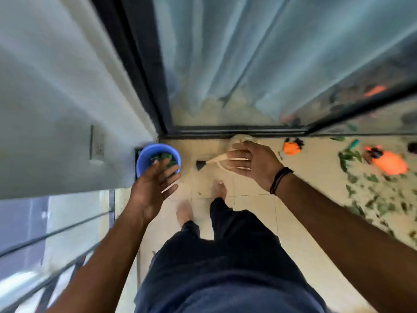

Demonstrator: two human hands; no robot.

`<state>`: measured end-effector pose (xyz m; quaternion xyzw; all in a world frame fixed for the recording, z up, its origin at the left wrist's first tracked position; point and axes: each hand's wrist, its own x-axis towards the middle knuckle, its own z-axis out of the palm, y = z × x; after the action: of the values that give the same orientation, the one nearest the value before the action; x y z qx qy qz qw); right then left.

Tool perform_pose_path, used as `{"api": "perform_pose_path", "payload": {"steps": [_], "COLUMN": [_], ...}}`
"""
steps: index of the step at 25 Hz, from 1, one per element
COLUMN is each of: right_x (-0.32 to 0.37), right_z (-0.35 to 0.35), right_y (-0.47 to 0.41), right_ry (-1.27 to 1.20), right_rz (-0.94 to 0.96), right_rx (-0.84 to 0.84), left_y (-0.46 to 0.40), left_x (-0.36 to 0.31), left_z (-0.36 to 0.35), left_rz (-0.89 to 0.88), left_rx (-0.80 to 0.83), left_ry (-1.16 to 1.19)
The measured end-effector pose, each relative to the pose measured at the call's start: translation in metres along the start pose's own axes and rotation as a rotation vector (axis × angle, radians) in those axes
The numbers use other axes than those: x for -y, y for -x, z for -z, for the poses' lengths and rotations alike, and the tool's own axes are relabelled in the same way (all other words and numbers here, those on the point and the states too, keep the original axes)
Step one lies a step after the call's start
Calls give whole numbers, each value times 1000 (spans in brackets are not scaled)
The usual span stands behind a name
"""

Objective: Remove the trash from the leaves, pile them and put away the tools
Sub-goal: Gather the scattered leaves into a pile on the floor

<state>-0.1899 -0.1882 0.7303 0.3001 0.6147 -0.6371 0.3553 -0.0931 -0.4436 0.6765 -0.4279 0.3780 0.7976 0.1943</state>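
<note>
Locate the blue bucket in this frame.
In the head view the blue bucket sits on the floor left of centre, in the corner by the white wall, just beyond the left hand. Green leaves lie inside it.

A floor of pale cream square tiles (255,206) runs up to a dark metal sliding door frame (237,129). Behind the glass hangs a light blue-grey curtain (259,53). A plain white wall (56,98) stands on the left, with a white wall socket (99,148) on it. Soft daylight fills the place.
</note>
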Motion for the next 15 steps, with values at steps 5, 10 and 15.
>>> {"api": "perform_pose_path", "payload": {"steps": [5,10,15], "right_x": [15,-51,-123], "right_z": [122,257,370], "right_y": [110,178,216], "right_ry": [-170,-620,-973], "right_rz": [287,391,381], "right_rx": [-219,-497,-702], "left_y": [46,77,108], "left_x": [12,81,179], "left_z": [-108,-261,-413], "left_rz": [42,79,58], "left_rx": [199,466,721], "left_ry": [-246,-643,-892]}}
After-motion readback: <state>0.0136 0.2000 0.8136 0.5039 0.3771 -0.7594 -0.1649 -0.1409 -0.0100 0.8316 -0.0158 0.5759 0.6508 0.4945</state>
